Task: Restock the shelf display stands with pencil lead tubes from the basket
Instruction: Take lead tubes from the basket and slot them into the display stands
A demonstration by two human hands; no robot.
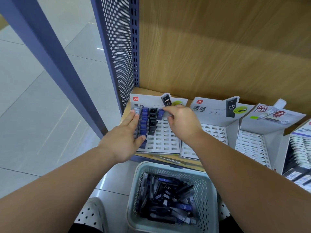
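Head view, stock position at a wooden shelf (pixel 168 158).

Item 1: left hand (pixel 125 132). It is laid flat with the fingers straight over the leftmost slots of the first display stand (pixel 161 143). The grip is spread and nothing is held by it.

Item 2: right hand (pixel 182 122). The fingers are curled and the grip is closed in a pinch on a blue lead tube (pixel 160 113), which is held at the top of the fourth column of that stand. How far the tube is seated cannot be told.

Item 3: first display stand, at the left end of the shelf. A column of blue tubes (pixel 144 122) is seen beside a shorter column of black tubes (pixel 152 122). The slots to the right are unfilled.

Item 4: second display stand (pixel 215 130) and third display stand (pixel 252 143), set just beside the first and showing bare slots.

Item 5: fourth display stand (pixel 301 148), cut by the right edge of the view and packed with pale tubes.

Item 6: basket (pixel 168 165), pale and perforated, placed on the tiled floor (pixel 33 98) below the shelf edge. A heap of loose tubes (pixel 168 199), black and blue, is held in it.

Item 7: white perforated shoe (pixel 92 214), seen left of the basket.
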